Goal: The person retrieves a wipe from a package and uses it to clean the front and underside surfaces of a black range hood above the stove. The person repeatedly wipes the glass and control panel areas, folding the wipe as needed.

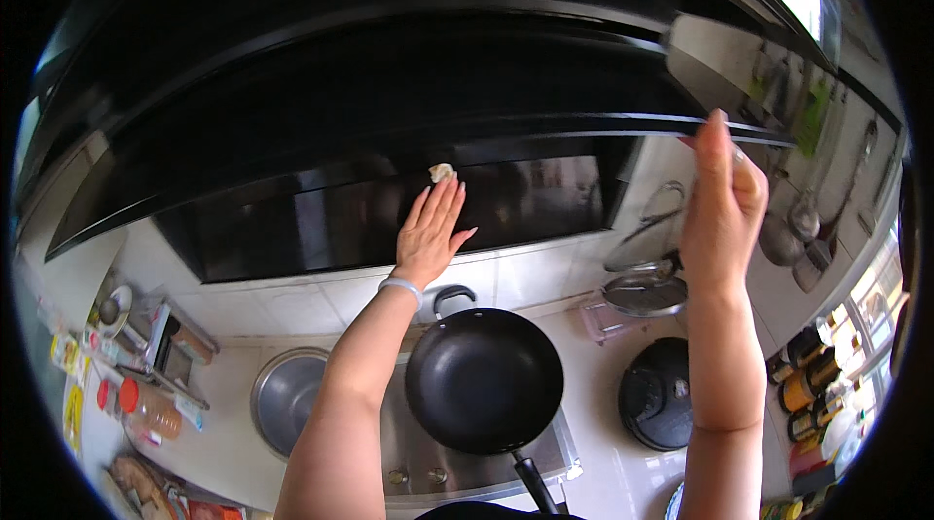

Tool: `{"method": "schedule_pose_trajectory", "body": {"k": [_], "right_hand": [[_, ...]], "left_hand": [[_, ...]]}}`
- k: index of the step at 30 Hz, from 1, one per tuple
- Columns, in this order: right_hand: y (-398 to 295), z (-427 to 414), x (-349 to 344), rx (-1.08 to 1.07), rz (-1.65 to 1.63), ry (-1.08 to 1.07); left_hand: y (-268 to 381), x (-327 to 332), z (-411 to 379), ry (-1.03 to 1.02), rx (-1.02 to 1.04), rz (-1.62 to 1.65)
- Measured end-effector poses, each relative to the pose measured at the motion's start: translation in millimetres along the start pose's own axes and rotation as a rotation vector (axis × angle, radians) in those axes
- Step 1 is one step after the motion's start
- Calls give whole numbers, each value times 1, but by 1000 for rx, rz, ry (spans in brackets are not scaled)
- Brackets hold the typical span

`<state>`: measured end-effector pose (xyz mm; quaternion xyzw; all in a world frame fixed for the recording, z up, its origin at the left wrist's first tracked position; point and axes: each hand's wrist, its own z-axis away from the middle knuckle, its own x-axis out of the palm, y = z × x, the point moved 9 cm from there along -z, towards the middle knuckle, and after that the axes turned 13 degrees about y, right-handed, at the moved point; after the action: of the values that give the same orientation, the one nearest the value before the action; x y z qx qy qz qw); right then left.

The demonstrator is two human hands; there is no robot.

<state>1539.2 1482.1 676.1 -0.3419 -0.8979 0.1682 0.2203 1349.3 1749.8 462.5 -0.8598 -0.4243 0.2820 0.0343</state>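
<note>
My left hand [428, 232] lies nearly flat against the lower black glossy panel [350, 221] of a range hood, fingers stretched upward. A small crumpled white wipe [441, 172] pokes out past its fingertips, pressed to the hood. Higher and to the right, my right hand [726, 206] grips the lower edge of the hood's raised front panel [408, 89], thumb up and fingers curled. Below my hands a black wok [485, 381] sits on a steel gas stove [416, 465], its long handle pointing toward me. The wok is bare inside.
A steel pot [288, 396] stands left of the wok, partly behind my left forearm. On the right are a black-lidded appliance [657, 392], a pan lid on a rack [646, 295], hanging ladles [803, 217] and several bottles [810, 381]. Red-lidded jars [153, 407] stand left.
</note>
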Motion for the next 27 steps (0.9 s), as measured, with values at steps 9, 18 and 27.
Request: {"method": "schedule_pose_trajectory", "body": {"k": [9,18,27], "right_hand": [[35,-5,-26,42,-280,110],[21,-27,-33,-54,-79,-42],[2,-33,-9,9,-45,-188]], "left_hand": [[-224,-87,129,60,-464,-299],[-382,-159,235,180,-779,-442],[-286,-114,196,330,-806,-290]]}}
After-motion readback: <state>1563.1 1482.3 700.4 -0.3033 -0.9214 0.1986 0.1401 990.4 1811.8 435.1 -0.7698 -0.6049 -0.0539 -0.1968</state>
